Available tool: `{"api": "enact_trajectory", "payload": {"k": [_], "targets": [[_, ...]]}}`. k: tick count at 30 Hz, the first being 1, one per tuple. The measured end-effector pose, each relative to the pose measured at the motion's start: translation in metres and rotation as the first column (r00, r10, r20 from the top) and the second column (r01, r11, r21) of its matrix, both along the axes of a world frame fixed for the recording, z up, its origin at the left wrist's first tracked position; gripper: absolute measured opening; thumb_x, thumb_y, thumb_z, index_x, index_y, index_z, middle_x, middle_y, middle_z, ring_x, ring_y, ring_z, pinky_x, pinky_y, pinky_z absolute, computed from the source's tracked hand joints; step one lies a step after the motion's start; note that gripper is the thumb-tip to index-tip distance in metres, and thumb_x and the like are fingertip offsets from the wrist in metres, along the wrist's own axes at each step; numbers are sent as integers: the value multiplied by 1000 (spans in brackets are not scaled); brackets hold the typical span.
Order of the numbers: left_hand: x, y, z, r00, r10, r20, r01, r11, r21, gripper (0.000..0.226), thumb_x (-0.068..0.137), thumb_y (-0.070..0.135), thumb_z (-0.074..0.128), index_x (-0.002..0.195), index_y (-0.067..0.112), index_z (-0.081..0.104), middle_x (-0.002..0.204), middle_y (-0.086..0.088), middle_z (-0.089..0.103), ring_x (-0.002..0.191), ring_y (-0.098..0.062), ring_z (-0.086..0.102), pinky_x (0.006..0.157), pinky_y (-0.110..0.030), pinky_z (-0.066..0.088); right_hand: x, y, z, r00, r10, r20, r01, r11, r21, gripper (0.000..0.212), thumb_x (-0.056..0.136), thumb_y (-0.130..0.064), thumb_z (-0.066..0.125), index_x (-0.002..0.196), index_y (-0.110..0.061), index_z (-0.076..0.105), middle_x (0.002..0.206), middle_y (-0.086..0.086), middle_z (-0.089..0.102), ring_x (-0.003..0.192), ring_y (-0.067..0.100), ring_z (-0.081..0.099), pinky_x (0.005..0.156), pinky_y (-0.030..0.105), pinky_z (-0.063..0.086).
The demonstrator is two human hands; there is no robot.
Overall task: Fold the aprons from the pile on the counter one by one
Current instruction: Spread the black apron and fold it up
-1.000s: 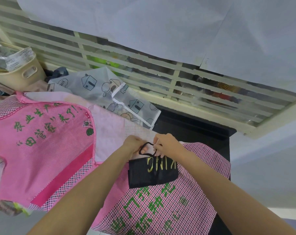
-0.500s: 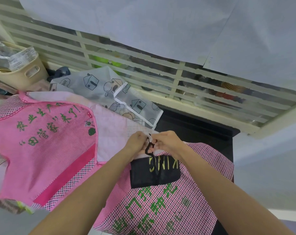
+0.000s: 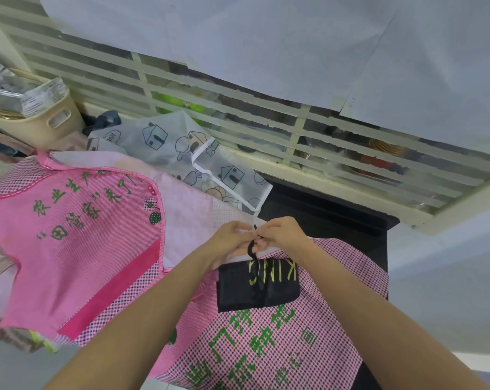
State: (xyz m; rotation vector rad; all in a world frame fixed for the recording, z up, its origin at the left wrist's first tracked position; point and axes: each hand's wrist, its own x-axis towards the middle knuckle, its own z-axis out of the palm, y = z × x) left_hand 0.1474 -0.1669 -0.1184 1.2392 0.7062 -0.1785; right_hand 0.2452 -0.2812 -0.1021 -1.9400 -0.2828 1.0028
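Note:
A small folded black apron (image 3: 256, 285) with yellow letters lies on a pink checked apron (image 3: 269, 344) with green writing. Its black strap (image 3: 252, 243) rises from the top edge. My left hand (image 3: 231, 243) and my right hand (image 3: 280, 235) meet just above the black apron, and both pinch the strap between their fingertips. To the left a pile of aprons spreads over the counter, topped by a pink apron (image 3: 69, 249) with green characters and a pale pink one (image 3: 187, 215) beneath it.
A translucent white apron with house drawings (image 3: 182, 156) lies behind the pile by the slatted window frame (image 3: 266, 116). A beige basket (image 3: 38, 119) with foil packets stands at far left. Dark countertop (image 3: 336, 218) shows to the right of my hands.
My hands have drawn together. The strap loop that was stretched wide between them is now bunched into a tight twist at my fingertips.

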Motion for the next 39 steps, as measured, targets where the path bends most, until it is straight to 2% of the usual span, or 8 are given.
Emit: {"api": "enact_trajectory", "payload": {"k": [7, 11, 15, 21, 25, 29, 34, 39], "targets": [[0, -1, 2, 999, -34, 25, 34, 999, -25, 7, 85, 2, 63, 85, 0, 70, 87, -18, 69, 74, -17, 67, 67, -18, 56, 3, -13, 7, 981, -24, -190, 51, 989, 137, 18, 86, 3, 62, 102, 10, 65, 71, 12, 61, 54, 7, 56, 56, 15, 50], [-1, 2, -1, 997, -76, -20, 77, 994, 80, 8, 86, 3, 63, 90, 1, 70, 86, -14, 71, 79, -18, 69, 83, -27, 55, 9, -19, 9, 962, 9, -272, 27, 991, 130, 20, 85, 2, 62, 104, 8, 65, 81, 11, 64, 67, 10, 61, 60, 15, 52], [1, -5, 2, 997, -63, -54, 65, 998, 26, 16, 89, 6, 59, 102, 1, 67, 81, -10, 71, 68, -11, 69, 72, -21, 57, 14, -14, 17, 973, 165, -164, -166, 986, 11, 21, 83, 1, 66, 104, 4, 67, 92, 8, 68, 76, 9, 67, 64, 13, 52], [1, -7, 10, 988, -106, -109, 103, 994, -33, 17, 95, 15, 51, 103, 9, 65, 82, -11, 67, 65, -12, 66, 64, -20, 56, 20, -6, 25, 934, 358, 6, -354, 925, -137, 9, 81, -2, 69, 86, -9, 71, 78, -1, 67, 68, 4, 64, 69, 17, 53], [3, -12, 8, 987, -124, -98, 131, 989, 74, 11, 93, 14, 54, 89, 9, 62, 78, -10, 67, 61, -10, 66, 67, -22, 57, 19, 3, 14, 801, 532, 274, -409, 821, -399, 8, 78, -8, 71, 86, -9, 70, 86, -3, 63, 77, 4, 56, 65, 14, 46], [7, -18, 3, 994, -73, -83, 84, 987, 135, 16, 92, 12, 58, 76, 6, 60, 79, -15, 67, 62, -13, 67, 75, -27, 58, 10, 16, 4, 630, 617, 471, -321, 759, -566, 11, 87, -7, 60, 94, -2, 67, 88, 12, 64, 78, 21, 63, 80, 32, 56], [6, -15, 9, 991, 64, -116, -71, 995, -66, 19, 94, 13, 52, 88, -1, 63, 70, -10, 65, 50, -10, 62, 54, -19, 54, 9, 13, 10, 428, 716, 552, -394, 697, -598, 17, 93, -11, 50, 101, -4, 64, 102, 13, 63, 93, 27, 61, 76, 29, 45], [6, -9, 11, 987, 29, -159, -58, 982, -180, 19, 90, 27, 63, 85, 9, 67, 73, -4, 64, 57, -8, 58, 54, -17, 53, 11, 3, 13, 530, 612, 587, -438, 790, -428, 19, 91, -8, 52, 100, -7, 68, 101, 9, 66, 94, 21, 61, 80, 26, 46]]}}
